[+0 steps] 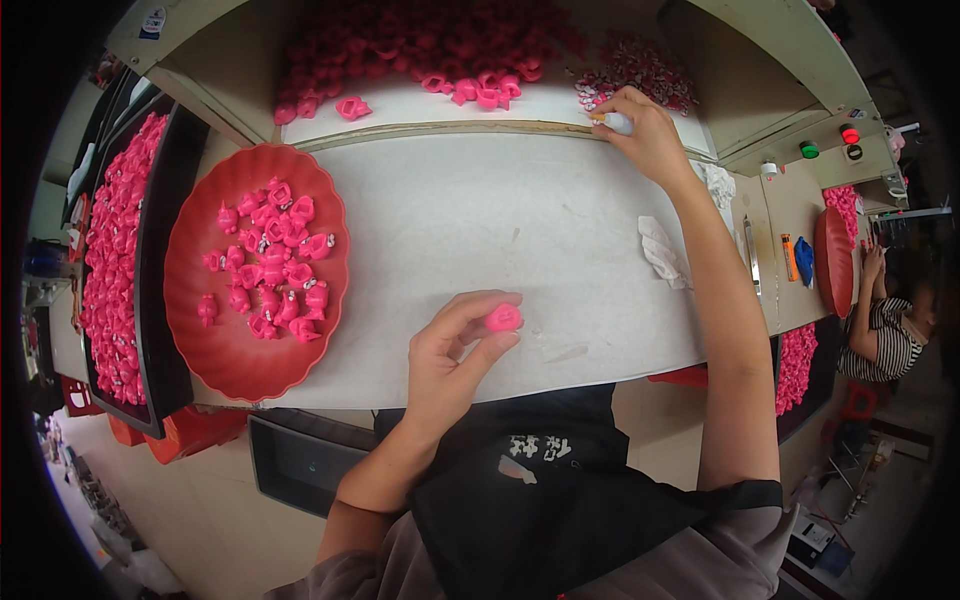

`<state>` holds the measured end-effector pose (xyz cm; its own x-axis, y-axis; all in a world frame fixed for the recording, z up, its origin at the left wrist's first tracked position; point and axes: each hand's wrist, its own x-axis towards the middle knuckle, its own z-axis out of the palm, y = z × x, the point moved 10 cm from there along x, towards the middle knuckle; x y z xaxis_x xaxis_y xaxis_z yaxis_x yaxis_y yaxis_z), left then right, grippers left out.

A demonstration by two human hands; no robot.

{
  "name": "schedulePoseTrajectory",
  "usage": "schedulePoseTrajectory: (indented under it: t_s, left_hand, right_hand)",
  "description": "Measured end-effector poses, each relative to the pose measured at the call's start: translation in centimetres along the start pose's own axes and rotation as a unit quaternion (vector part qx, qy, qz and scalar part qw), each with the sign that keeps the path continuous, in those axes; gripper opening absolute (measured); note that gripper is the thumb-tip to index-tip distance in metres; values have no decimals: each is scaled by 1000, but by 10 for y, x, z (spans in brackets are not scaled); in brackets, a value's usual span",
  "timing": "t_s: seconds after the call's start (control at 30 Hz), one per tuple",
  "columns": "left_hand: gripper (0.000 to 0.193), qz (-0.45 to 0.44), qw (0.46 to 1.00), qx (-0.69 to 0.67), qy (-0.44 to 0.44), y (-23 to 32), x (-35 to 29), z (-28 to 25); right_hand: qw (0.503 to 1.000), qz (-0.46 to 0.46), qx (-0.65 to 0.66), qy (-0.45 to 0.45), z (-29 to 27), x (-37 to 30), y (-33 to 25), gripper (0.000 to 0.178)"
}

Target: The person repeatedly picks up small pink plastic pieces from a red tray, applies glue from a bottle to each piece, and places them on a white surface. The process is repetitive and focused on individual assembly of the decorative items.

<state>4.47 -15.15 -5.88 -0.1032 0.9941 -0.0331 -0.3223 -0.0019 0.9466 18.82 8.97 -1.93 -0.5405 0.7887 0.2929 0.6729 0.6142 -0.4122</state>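
Over the near middle of the white-covered bench, my left hand pinches a small pink plastic figure part between thumb and fingers. My right hand is stretched out to the far right, closed around a small white bottle with a narrow tip. That tip is at the edge of a heap of tiny white, pink and dark pieces; whether it touches one is too small to tell. To the left, a red scalloped tray holds several pink figures, some with small white bits on them.
A large heap of pink parts fills the shelf at the back, with a few loose ones at its front. Crumpled white tissue lies on the right. A black crate of pink pieces stands far left. Another person works at far right.
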Motion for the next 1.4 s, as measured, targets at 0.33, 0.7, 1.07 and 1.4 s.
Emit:
schedulePoseTrajectory:
  t_s: [0.33, 0.7, 1.07, 1.4]
  left_hand:
    - [26, 23, 1000, 2, -20, 7, -3, 13]
    - [28, 114, 977, 179, -21, 23, -11, 33]
    - [22, -92, 992, -63, -64, -13, -15, 39]
    - [20, -183, 962, -161, -126, -22, -24, 58]
  right_hand:
    - [974, 17, 221, 46, -36, -37, -43, 16]
    - [926, -72, 371, 24, -28, -145, -152, 18]
    - [960, -131, 247, 21, -29, -159, -164, 36]
    - [939, -251, 234, -16, -36, -155, -175, 38]
